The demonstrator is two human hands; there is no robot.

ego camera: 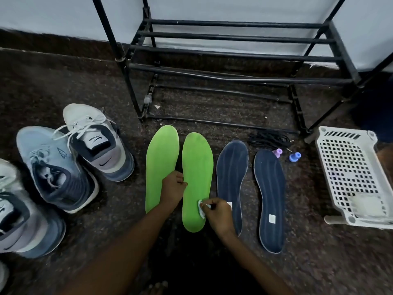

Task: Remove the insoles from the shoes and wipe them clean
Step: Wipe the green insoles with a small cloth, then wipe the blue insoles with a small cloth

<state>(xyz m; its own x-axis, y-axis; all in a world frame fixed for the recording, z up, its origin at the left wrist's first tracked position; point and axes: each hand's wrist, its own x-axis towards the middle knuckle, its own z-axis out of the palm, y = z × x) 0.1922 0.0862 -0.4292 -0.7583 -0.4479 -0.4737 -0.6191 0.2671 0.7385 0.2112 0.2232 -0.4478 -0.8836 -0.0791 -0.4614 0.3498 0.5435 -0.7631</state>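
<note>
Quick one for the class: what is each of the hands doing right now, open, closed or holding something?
Left hand: grips the edge of the right green insole.
Right hand: pinches a white wipe against that insole.

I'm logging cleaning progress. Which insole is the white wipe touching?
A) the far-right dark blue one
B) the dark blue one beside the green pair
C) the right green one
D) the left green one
C: the right hand pinches the white wipe against the right green insole, whose edge the left hand grips.
</note>
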